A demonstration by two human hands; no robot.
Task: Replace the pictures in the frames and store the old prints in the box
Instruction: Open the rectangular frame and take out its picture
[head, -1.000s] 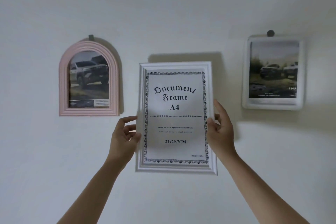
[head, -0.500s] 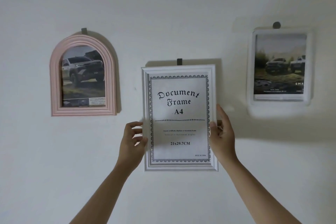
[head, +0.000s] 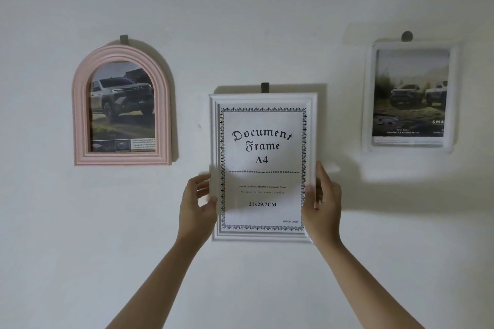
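A white document frame [head: 263, 167] sits against the wall, its top edge just under a small grey hook [head: 265, 87], between a pink arched frame [head: 122, 105] and another white frame [head: 410, 97]. The left hand [head: 197, 207] and right hand [head: 322, 201] each clamp a side edge. Should either grip loosen while the frame is unhooked, it could likely tilt and drop.

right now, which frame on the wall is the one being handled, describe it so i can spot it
On the white wall hang three frames in a row. It is the middle frame, between the left hand and right hand: rectangular, white, printed "Document Frame A4", not a truck photo.
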